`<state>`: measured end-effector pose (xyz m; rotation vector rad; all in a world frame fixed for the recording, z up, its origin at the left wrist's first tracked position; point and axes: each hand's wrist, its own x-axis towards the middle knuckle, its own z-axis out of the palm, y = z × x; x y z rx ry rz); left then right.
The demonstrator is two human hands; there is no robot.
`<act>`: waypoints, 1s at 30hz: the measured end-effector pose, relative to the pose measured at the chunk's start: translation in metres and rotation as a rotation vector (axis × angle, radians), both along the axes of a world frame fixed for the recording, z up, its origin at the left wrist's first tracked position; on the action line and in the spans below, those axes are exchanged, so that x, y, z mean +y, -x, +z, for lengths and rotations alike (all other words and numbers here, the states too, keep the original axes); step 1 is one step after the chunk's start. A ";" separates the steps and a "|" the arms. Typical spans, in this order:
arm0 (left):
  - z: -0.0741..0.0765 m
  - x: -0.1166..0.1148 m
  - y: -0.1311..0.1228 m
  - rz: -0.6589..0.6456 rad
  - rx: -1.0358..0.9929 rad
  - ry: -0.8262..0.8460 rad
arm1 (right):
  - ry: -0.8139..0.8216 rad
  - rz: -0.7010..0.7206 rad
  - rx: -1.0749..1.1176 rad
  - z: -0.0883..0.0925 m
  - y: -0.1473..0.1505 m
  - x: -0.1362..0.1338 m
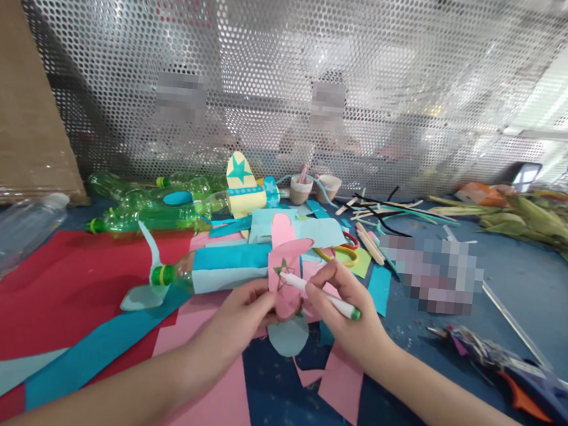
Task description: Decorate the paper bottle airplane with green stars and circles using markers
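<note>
A plastic bottle (232,261) wrapped in blue and light blue paper lies on its side, its green and yellow cap pointing left. Pink paper petals (285,300) stand at its right end, with a green star outline drawn on one. My left hand (249,307) is closed on the lower edge of the pink paper and steadies the bottle. In my right hand (339,295) is a white marker with a green end (323,298), its tip at the star. Below the petals hangs a light blue rounded piece of paper (288,336).
Red paper (82,274) and pink offcuts (342,383) cover the blue table. Scissors (340,252), craft sticks (370,243) and paper cups (301,189) are behind the bottle. A glue gun (505,365) lies right, corn husks (539,217) far right, green bottles (157,217) back left.
</note>
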<state>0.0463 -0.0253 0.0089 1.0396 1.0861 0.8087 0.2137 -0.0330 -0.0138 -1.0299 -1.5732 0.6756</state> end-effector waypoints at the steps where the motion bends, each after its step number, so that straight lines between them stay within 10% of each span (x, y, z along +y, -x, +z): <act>1: 0.000 0.000 0.000 0.002 -0.002 0.000 | 0.000 0.000 0.001 -0.001 0.000 0.000; 30: 0.001 0.000 0.001 0.005 0.016 0.036 | -0.014 -0.006 0.023 0.000 -0.001 0.002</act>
